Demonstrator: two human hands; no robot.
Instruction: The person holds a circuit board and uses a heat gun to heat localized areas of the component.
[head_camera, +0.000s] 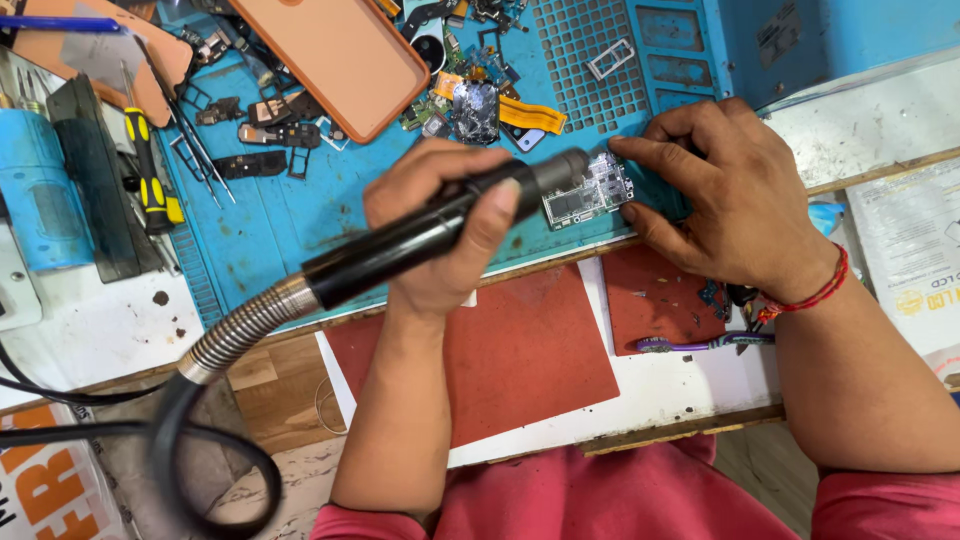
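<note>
The left hand (445, 225) clamped a black hot-air wand (430, 228), its nozzle just beside the circuit board (590, 192) on the blue mat (290, 220); right hand (725, 195) fingertips pinned that board's right edge.

A worn white desk (90, 340) fills the view, stained and chipped along its wooden near edge (680, 430). A blue mat (290, 215) covers its far part, with a grid of small square pockets (590, 60) at the far right. Two red pads (530, 355) lie nearer. At the near left, bare wood (275, 385) shows. The light is even and bright, with soft shadows.
</note>
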